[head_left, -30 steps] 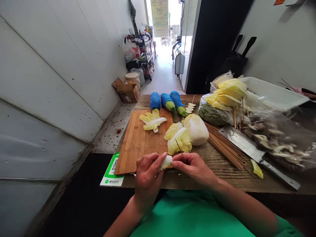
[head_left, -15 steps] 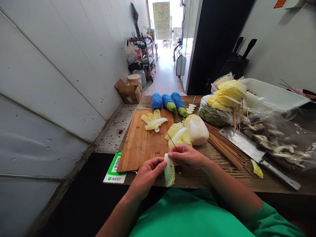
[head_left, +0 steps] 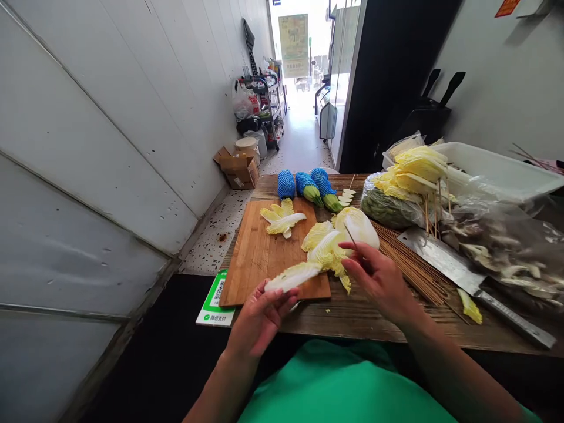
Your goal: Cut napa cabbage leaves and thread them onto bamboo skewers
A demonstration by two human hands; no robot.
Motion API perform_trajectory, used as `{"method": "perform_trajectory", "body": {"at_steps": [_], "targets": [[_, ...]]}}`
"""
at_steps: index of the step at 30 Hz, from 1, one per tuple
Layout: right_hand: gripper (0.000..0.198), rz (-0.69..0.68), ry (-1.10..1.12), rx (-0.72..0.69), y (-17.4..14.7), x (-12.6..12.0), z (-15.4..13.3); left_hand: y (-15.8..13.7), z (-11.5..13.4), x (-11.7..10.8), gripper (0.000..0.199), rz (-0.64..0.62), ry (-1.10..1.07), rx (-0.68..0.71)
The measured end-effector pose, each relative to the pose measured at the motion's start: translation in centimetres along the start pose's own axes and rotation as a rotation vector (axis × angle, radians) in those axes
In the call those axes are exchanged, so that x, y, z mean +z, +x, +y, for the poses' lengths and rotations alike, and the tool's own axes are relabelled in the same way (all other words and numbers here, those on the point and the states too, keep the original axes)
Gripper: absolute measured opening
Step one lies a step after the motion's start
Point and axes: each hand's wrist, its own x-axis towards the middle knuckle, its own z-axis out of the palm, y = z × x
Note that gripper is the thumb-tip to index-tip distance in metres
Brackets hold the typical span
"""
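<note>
My left hand (head_left: 264,314) holds a pale napa cabbage leaf (head_left: 293,277) by its white end, above the near edge of the wooden cutting board (head_left: 249,264). The leaf's yellow, frilly end points right. In my right hand (head_left: 374,273) is a thin wooden skewer (head_left: 350,235), tilted up and left, apart from the leaf. Several small cabbage leaves (head_left: 282,222) lie on the board. At its right edge are loose leaves (head_left: 324,244) beside a cabbage head (head_left: 363,226), which my right hand partly overlaps.
A bundle of skewers (head_left: 409,270) and a cleaver (head_left: 445,258) lie to the right. Beyond are skewered cabbage leaves (head_left: 418,167), bagged mushrooms (head_left: 506,247) and a white tub (head_left: 493,167). Zucchini in blue netting (head_left: 308,187) lie at the back. A payment card (head_left: 215,302) sits under the board's left side.
My hands have moved apart, the right one going right with the skewer. The leaf in my left hand has turned from hanging downward to pointing right. The view has shifted slightly.
</note>
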Motion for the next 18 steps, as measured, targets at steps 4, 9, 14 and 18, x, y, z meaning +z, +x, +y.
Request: {"method": "perform_trajectory", "body": {"at_steps": [4,9,14,18], "targets": [[0.028,-0.226,-0.089,-0.202,-2.3,1.9,0.3,0.4,-0.8,0.4,0.010,0.125,-0.197,0.018],[0.039,-0.358,-0.103,-0.333,-4.1,4.5,1.2,-0.1,-2.9,0.8,0.014,0.072,-0.183,-0.184],[0.040,-0.286,-0.215,-0.279,-5.2,3.4,1.9,-0.6,-3.6,0.2,0.010,0.029,-0.114,-0.183],[0.034,-0.322,-0.254,-0.197,-5.4,3.4,2.8,-0.5,-3.9,-0.4,0.011,0.133,-0.121,-0.206]]}}
